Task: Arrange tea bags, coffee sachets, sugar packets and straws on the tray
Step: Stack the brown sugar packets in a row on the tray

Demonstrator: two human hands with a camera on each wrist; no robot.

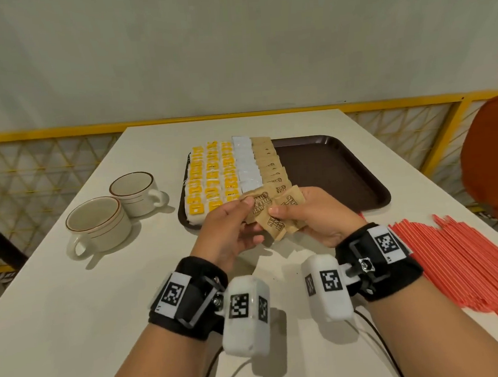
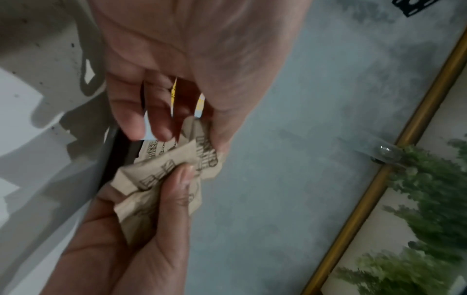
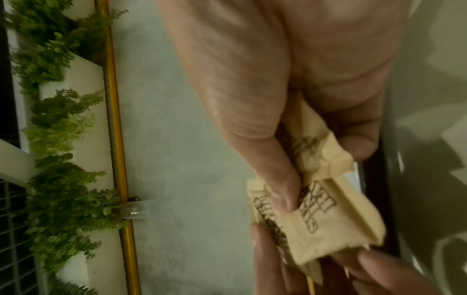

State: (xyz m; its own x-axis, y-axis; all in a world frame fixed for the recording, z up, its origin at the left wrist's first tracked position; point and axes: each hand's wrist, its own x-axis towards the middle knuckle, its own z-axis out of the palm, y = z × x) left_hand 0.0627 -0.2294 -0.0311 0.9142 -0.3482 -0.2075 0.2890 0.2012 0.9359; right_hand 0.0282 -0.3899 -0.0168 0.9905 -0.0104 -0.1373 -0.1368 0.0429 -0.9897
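Both hands hold a fanned bunch of brown sugar packets (image 1: 272, 213) above the table, just in front of the dark brown tray (image 1: 334, 168). My left hand (image 1: 232, 221) pinches one packet (image 2: 204, 157) at the bunch's left side. My right hand (image 1: 310, 213) grips the rest (image 3: 318, 215) with thumb on top. On the tray's left part lie rows of yellow-labelled tea bags (image 1: 212, 176), a column of white sachets (image 1: 248, 165) and a column of brown sugar packets (image 1: 271, 163). A pile of red straws (image 1: 462, 262) lies on the table at the right.
Two cream cups (image 1: 98, 223) (image 1: 137, 192) stand on the white table (image 1: 75, 315) left of the tray. The tray's right half is bare. An orange chair (image 1: 491, 159) stands at the right, a yellow railing (image 1: 49, 132) behind the table.
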